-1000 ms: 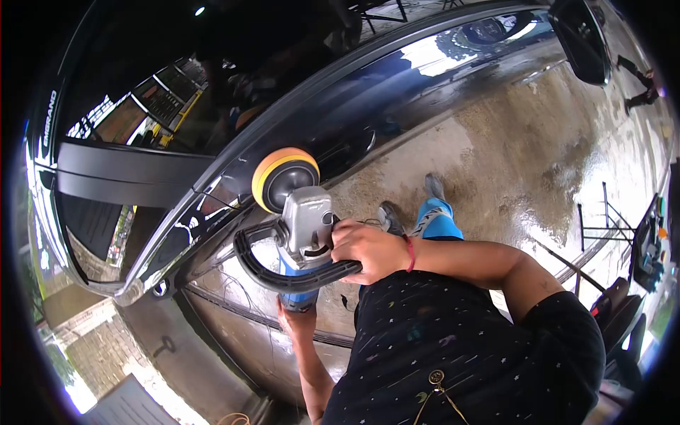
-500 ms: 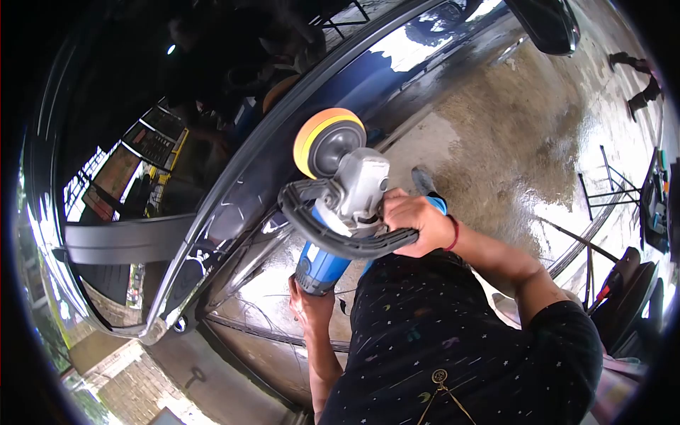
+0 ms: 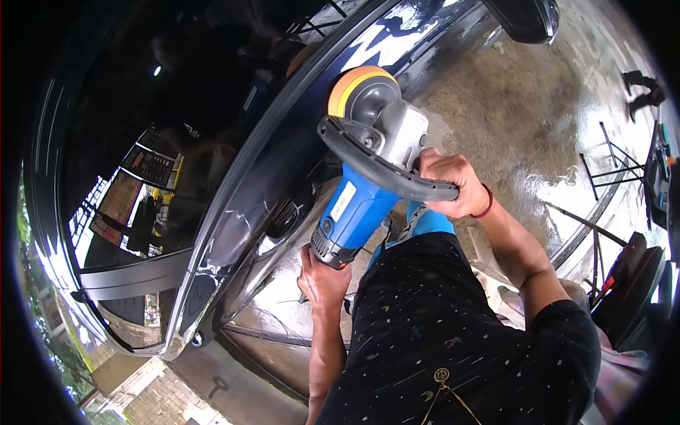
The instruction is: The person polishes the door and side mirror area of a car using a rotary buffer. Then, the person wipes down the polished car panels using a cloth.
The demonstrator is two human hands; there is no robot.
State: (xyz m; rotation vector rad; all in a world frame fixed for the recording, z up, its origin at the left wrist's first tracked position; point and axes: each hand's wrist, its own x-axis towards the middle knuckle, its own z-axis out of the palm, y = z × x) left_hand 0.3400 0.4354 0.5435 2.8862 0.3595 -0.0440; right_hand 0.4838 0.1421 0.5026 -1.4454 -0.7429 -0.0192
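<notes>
A blue and grey polisher (image 3: pixel 361 212) is held between my two hands. The fingers of my right hand (image 3: pixel 453 184) wrap round the end of its black loop handle (image 3: pixel 382 170), beside the metal head. My left hand (image 3: pixel 324 278) grips the rear end of the blue body, with part of its fingers hidden behind it. The orange and yellow foam pad (image 3: pixel 353 83) faces the side of a dark, glossy car (image 3: pixel 283 134). Whether the pad touches the paint, I cannot tell.
The car's side mirror (image 3: pixel 531 18) sticks out at the top right. Wet concrete floor (image 3: pixel 510 99) lies beside the car. At the right are a folding metal stand (image 3: pixel 613 166) and a dark chair-like object (image 3: pixel 630 283). A person's legs (image 3: pixel 641 92) show at the far right.
Both hands and the polisher have moved up and to the right in view, along the car's side. The camera view has shifted too. Both hands keep their hold.
</notes>
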